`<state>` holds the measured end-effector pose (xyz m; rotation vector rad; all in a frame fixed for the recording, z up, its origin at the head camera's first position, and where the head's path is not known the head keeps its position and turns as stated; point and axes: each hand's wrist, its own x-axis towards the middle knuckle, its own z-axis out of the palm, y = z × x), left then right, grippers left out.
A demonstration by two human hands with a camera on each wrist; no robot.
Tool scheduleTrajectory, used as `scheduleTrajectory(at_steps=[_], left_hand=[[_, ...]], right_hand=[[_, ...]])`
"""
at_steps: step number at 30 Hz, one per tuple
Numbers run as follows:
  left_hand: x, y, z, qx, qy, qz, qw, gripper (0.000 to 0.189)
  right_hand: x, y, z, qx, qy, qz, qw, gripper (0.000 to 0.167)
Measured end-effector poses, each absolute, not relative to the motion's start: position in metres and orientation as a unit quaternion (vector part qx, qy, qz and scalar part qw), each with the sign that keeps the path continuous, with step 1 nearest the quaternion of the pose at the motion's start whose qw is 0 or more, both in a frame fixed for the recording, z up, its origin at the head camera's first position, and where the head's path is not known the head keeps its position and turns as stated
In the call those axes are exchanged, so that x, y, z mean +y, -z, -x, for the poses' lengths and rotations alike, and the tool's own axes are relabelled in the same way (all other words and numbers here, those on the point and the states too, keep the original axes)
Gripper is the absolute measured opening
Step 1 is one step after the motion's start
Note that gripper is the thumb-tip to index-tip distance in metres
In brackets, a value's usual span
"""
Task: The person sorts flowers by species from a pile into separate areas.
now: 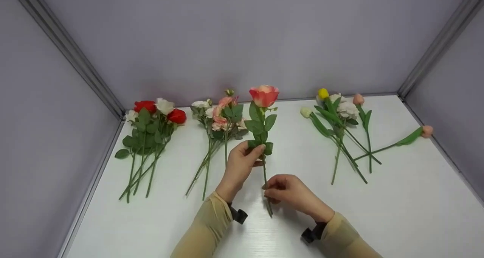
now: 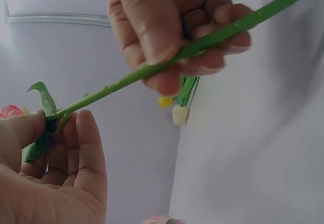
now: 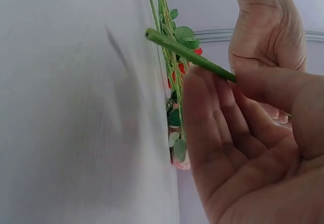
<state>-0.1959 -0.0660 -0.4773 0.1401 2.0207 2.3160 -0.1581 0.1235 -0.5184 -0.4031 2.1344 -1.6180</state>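
Observation:
A single artificial rose with coral-pink and cream petals is held above the white table, its bloom pointing away from me. My left hand pinches the stem just under the leaves. Lower down, my right hand pinches the same stem between thumb and fingers. In the left wrist view the green stem runs from the left hand up through the right hand. The cut stem end sticks out past the right fingertips in the right wrist view.
Red and white roses lie in a bunch at the left. Beside them is a bunch of pink and white flowers. Yellow, white and pink tulips with pale blooms lie at the right, one pink tulip by the edge. Grey walls enclose the table.

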Motion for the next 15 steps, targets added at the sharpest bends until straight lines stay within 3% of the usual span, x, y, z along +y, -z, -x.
scheduleTrajectory(at_steps=[7,15], left_hand=[[-0.0689,0.4766,0.1960,0.650,-0.758,-0.040,0.036,0.027],[-0.0696,0.4805,0.1938,0.639,-0.768,-0.030,0.046,0.028]], right_hand=[[0.1223,0.5172,0.1563,0.740,0.595,0.149,0.277,0.020],[0.1198,0.5203,0.1547,0.734,0.605,0.142,0.275,0.019]])
